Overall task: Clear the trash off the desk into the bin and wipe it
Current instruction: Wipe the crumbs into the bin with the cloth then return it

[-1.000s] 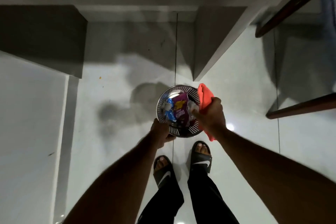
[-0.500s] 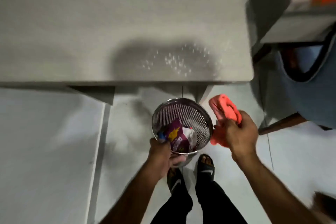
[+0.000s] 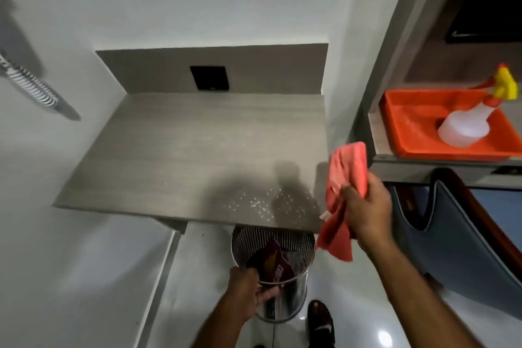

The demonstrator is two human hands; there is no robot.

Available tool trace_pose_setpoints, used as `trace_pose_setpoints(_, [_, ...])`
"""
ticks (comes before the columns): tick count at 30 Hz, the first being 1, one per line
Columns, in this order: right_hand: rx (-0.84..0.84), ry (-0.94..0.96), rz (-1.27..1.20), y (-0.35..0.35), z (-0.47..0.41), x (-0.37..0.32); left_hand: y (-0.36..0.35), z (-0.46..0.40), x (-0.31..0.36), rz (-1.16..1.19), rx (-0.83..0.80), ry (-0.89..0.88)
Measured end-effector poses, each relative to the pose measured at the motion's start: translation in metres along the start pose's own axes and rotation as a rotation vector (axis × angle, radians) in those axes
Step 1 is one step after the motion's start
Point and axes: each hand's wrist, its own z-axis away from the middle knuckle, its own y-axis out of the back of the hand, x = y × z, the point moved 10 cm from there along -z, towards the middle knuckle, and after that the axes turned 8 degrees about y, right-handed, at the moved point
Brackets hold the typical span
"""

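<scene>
My left hand (image 3: 248,294) grips the near rim of a metal mesh bin (image 3: 293,288), held up just under the front edge of the grey desk (image 3: 197,147). A purple wrapper (image 3: 272,263) and other trash lie inside the bin. My right hand (image 3: 367,212) is closed on a pink-red cloth (image 3: 346,178), raised beside the desk's right front corner. Small white crumbs (image 3: 260,203) are scattered on the desk near its front edge.
An orange tray (image 3: 409,133) with a clear spray bottle (image 3: 466,124) sits on a shelf to the right. A blue chair (image 3: 463,246) stands below it. A black socket plate (image 3: 210,78) is on the desk's back panel. White wall lies left.
The view has tilted up from the floor to the desk. My left hand has lifted the bin up to the desk's edge, and my right hand has risen with the cloth.
</scene>
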Motion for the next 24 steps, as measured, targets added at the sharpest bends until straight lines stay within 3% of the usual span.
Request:
trace_pose_setpoints(3, [-0.335, 0.328, 0.376, -0.065, -0.038, -0.014, -0.009, 0.010, -0.002, 0.009, 0.026, -0.002])
trace_pose_setpoints(5, [-0.582, 0.376, 0.560, -0.112, -0.040, 0.010, -0.011, 0.016, 0.002, -0.001, 0.030, -0.014])
trace_pose_setpoints(7, [-0.820, 0.455, 0.964, -0.152, -0.019, 0.039, -0.010, 0.018, 0.001, 0.010, 0.010, 0.000])
trace_pose_setpoints(8, [-0.858, 0.512, 1.098, -0.164, -0.004, 0.047, -0.009, 0.019, 0.000, 0.030, -0.001, 0.003])
trace_pose_setpoints(12, [-0.969, 0.741, 1.041, -0.191, 0.117, 0.040, 0.008, 0.016, -0.004, 0.025, 0.013, 0.011])
trace_pose_setpoints(14, [-1.080, 0.584, 0.937, -0.191, 0.164, 0.049, 0.020, 0.014, -0.004, -0.007, 0.028, 0.013])
trace_pose_setpoints(16, [-1.204, 0.307, 0.830, -0.187, 0.189, 0.067, 0.033, 0.013, -0.005, -0.041, 0.030, 0.012])
trace_pose_setpoints(18, [-1.048, 0.226, 0.582, -0.181, 0.175, 0.044, 0.041, 0.012, -0.004, -0.097, -0.001, -0.019])
trace_pose_setpoints(21, [-0.571, 0.390, 0.264, -0.162, 0.106, -0.034, 0.064, 0.012, 0.003, -0.110, 0.049, -0.021])
trace_pose_setpoints(23, [-0.333, 0.537, 0.353, -0.160, 0.051, -0.067, 0.073, 0.015, 0.009, -0.091, 0.059, 0.004])
trace_pose_setpoints(24, [-0.329, 0.568, 0.494, -0.177, 0.024, -0.071, 0.077, 0.014, 0.010, -0.076, 0.037, 0.014])
